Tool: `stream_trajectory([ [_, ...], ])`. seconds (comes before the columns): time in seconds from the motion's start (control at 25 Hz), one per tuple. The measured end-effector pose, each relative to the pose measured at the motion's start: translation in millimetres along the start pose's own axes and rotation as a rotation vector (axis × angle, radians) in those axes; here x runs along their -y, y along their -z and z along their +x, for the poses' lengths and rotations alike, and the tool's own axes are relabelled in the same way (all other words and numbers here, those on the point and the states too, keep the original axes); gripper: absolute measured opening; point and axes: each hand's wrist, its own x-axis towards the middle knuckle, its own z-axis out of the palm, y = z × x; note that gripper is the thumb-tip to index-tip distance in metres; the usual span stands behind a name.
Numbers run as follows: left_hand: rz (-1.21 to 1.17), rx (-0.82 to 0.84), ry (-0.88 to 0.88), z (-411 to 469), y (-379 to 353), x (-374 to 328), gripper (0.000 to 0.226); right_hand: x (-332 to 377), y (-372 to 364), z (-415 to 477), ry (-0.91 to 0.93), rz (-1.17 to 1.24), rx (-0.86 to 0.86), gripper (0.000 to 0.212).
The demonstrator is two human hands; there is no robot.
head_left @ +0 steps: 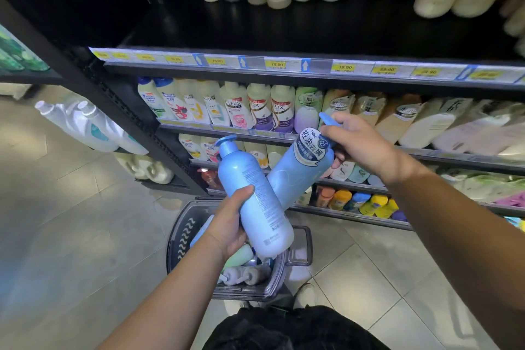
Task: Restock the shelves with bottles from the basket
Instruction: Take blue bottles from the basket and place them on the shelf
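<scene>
left hand [227,226]: fingers wrapped round plain blue bottle [255,193] | right hand [362,145]: fingers closed on pump neck of labelled blue bottle [301,170] | bottles crossed, touching, above basket [178,233] far rim, before shelves [312,78]

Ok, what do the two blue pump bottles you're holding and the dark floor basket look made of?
Light blue pump bottle in the left hand: likely plastic, smooth satin sheen. Tagged blue pump bottle in the right hand: same plastic look; its printed collar tag possibly card. Dark grey slotted basket: apparently rigid moulded plastic, given its wavy cut-outs.
</scene>
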Motion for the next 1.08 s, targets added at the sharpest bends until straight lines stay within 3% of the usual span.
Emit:
stream_trajectory([
  [0.16, 0.0, 0.01, -0.019, -4, -9, 1, 0.087, -4, -12, -8, 0.061, 0.054, -0.234, 0.019],
  [0.28, 0.022, 0.048, -0.04, -7, -21, -7, 0.083, 7, -20, -8, 0.002, 0.278, -0.351, 0.011],
  [0.4, 0.004, 0.088, -0.074, -8, -34, -22, 0.07, 20, -14, -6, 0.016, 0.599, -0.345, 0.017],
  [0.6, -0.008, 0.154, -0.064, -1, -46, -45, 0.079, 27, -3, -2, 0.188, 0.786, -0.308, 0.042],
  [0.76, -0.01, 0.235, -0.049, 5, -55, -61, 0.086, 32, -7, 4, 0.271, 0.678, -0.351, 0.058],
  [0.88, 0.033, 0.289, -0.058, 6, -58, -75, 0.069, 37, -20, 7, 0.269, 0.647, -0.489, 0.062],
  [1.08, 0.101, 0.542, -0.124, -4, -73, -102, 0.051, 44, -45, 20, 0.223, 0.528, -0.617, 0.079],
])
